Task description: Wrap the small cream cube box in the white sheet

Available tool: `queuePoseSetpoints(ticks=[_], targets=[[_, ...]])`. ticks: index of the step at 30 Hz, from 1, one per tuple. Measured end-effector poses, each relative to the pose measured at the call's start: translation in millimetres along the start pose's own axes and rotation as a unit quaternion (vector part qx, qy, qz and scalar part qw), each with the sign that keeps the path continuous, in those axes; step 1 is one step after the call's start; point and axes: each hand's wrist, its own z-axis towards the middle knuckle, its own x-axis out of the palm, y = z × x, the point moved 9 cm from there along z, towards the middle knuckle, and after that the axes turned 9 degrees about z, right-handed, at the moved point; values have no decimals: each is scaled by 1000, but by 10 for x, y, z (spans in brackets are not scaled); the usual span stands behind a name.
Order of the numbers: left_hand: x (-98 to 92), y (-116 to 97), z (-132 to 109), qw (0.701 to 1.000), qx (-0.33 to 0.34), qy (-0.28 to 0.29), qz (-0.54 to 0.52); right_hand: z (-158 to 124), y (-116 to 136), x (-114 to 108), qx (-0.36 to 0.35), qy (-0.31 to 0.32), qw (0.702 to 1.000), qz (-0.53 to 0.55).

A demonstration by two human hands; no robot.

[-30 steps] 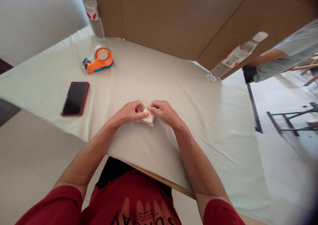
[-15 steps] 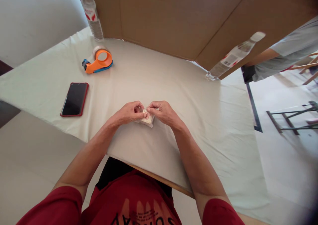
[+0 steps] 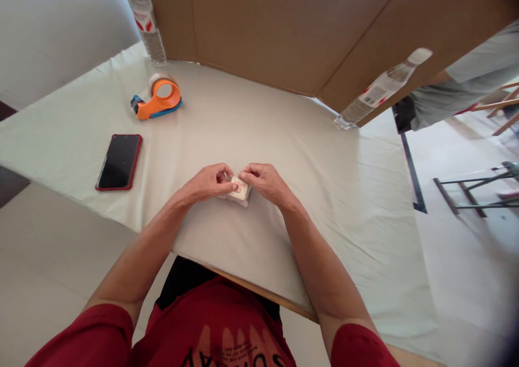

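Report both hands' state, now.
Left hand: closed, holding the small pale box, thumb on top.
Right hand: closed, fingertips at the box's edge; whether they grip it can't be told.

A: what's the outfit here?
B: red tee (image 3: 178,318), short sleeves. left sleeve (image 3: 91,326) ends way back from the left hand (image 3: 207,183), right sleeve (image 3: 359,348) same deal behind the right hand (image 3: 265,183).
A: any print?
B: yep, chest, on the near side of both hands. orangey finger-like shapes (image 3: 206,335), tiny dark text (image 3: 252,348) I can't read, plus big dark letters (image 3: 279,361), upside down and partly cut off.
A: pants?
B: black bottoms (image 3: 184,278), peeking out between tee and hands.
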Motion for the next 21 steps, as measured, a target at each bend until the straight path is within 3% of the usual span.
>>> queuePoseSetpoints(ticks=[15,18,21], targets=[[-23,-2,-16,1000,7,-9,4,1,-41,-40,5,-16,999,29],[-49,2,1,999,11,-25,-18,45,-143,-145,-5,-63,997,50],[-92,10,7,998,3,-52,-46,76,-307,-345,-19,-163,984,73]])
